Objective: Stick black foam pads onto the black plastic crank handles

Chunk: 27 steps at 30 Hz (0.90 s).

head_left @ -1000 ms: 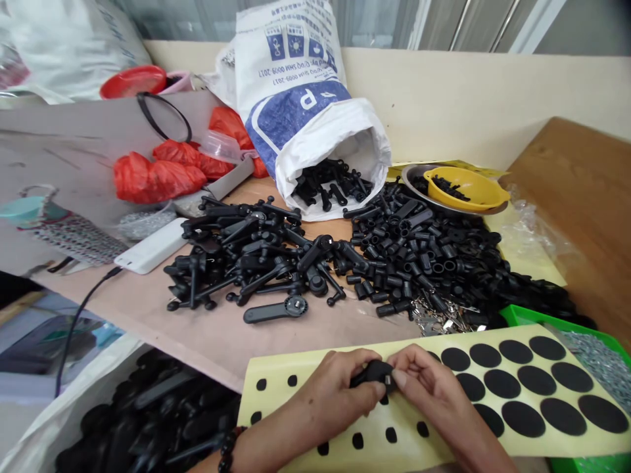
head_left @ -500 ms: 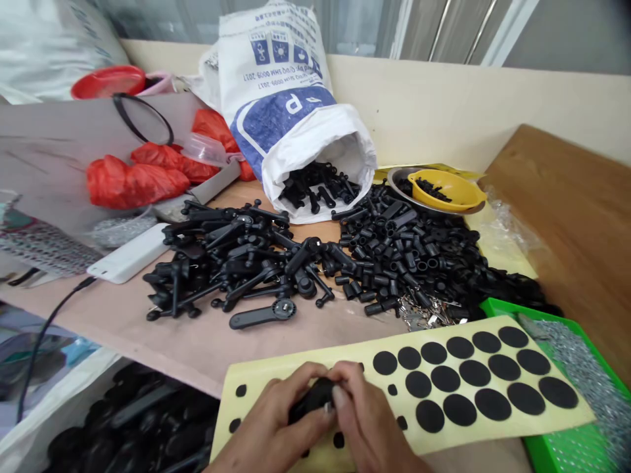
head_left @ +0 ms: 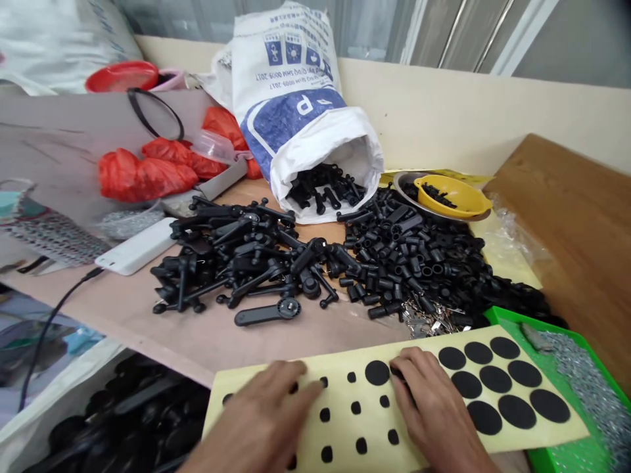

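Both hands lie flat on the pale yellow backing sheet of round black foam stickers (head_left: 428, 394) at the desk's near edge: left hand (head_left: 266, 420) spread and empty, right hand (head_left: 434, 407) fingertips seemingly picking at a sticker. A hurried peel could tear it.

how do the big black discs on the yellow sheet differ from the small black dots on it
The big black discs are far wider than the small black dots. The discs crowd the sheet's right part, close together; the dots spread thinly over its left part. The right hand rests at the edge of the discs, while the left hand lies among the dots. Both are flat, black and round, on the same yellow sheet.
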### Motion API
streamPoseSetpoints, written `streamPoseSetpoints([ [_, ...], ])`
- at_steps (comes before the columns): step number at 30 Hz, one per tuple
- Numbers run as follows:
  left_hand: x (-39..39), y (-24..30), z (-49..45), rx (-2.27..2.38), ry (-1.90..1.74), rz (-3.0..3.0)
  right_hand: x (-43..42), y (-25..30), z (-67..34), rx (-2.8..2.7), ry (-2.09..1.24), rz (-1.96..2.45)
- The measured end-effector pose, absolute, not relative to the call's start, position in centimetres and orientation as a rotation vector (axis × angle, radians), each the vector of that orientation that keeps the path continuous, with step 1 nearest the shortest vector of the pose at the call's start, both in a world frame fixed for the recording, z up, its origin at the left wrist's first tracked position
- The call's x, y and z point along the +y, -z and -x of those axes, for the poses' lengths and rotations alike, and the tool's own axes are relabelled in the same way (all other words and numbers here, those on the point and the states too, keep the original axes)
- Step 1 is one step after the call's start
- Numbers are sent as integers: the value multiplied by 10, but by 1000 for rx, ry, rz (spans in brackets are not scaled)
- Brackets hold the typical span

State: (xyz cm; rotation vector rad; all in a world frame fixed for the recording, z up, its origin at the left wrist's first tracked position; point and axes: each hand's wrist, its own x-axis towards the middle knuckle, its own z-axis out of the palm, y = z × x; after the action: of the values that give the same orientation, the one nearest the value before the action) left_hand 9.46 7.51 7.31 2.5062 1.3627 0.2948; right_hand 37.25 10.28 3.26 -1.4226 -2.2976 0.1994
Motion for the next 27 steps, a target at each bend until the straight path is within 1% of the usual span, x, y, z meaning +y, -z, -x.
streamPoseSetpoints([
  [3, 95, -59, -149, 1168, -220, -2635, 99, -22, -365, -2352, -78, 1406],
  [6, 106, -46, -174, 1148, -200, -2721, 97, -21, -360, -2301, -58, 1461],
  [12, 109, -41, -176, 1143, -159, -2759, 102, -27, -365, -2292, -300, 1364],
  [14, 109, -39, -176, 1161, -171, -2761, 104, -26, -365, -2289, -276, 1359],
  [18, 108, -39, -178, 1167, -224, -2751, 107, -25, -359, -2302, -111, 1404],
  [20, 107, -41, -178, 1167, -222, -2761, 109, -27, -355, -2293, -101, 1424],
  [24, 107, -41, -178, 1144, -252, -2829, 109, -35, -354, -2296, -304, 1441],
  [27, 106, -25, -180, 1166, -321, -2880, 108, -34, -359, -2284, -453, 1438],
])
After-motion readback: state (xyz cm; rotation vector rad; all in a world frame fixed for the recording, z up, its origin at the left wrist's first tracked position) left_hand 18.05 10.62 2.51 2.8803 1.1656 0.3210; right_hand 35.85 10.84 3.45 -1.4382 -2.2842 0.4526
